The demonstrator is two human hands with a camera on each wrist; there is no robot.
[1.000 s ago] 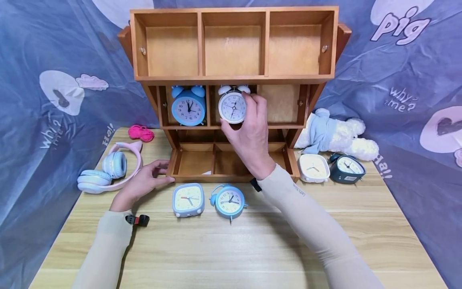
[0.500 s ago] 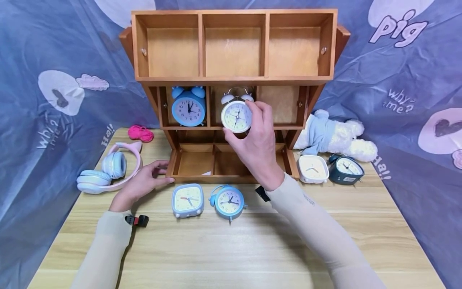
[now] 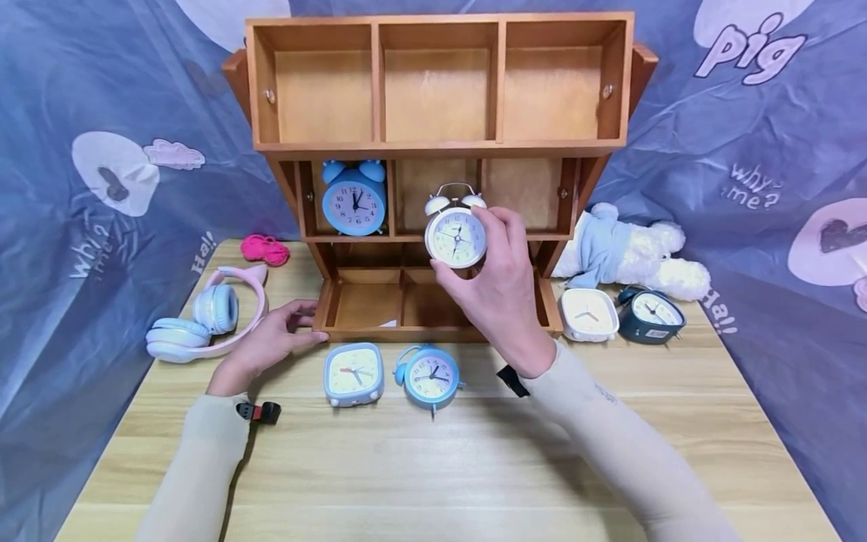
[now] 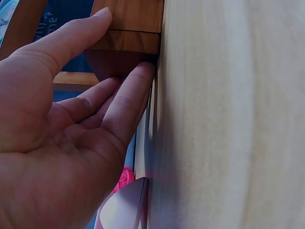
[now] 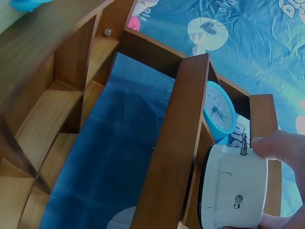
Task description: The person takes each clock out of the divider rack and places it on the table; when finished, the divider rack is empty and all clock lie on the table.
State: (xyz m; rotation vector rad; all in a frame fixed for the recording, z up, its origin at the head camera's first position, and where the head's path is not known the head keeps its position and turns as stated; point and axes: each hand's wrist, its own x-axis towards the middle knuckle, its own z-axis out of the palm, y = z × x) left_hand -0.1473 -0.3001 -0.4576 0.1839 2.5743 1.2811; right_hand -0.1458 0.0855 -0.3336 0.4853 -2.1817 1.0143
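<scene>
My right hand [image 3: 500, 290] grips a white twin-bell alarm clock [image 3: 456, 238] by its side, thumb below and fingers above. The clock is upright, held in front of the middle row of a wooden shelf [image 3: 440, 147]. Its white casing [image 5: 236, 186] with a small metal foot shows in the right wrist view. My left hand [image 3: 267, 342] holds the shelf's lower left corner [image 4: 133, 40], thumb on one face and fingers against another. A blue twin-bell alarm clock [image 3: 354, 202] stands in the middle row's left compartment.
Before the shelf lie a square blue clock [image 3: 353, 375] and a round blue alarm clock [image 3: 430, 378]. To the right are a white square clock [image 3: 588, 315], a dark green alarm clock [image 3: 651, 316] and a plush toy [image 3: 630, 252]. Headphones [image 3: 217, 309] and pink yarn [image 3: 265, 249] lie left.
My right hand has drawn the white alarm clock out of the middle compartment, forward and slightly down to the right. My left hand stays at the shelf corner.
</scene>
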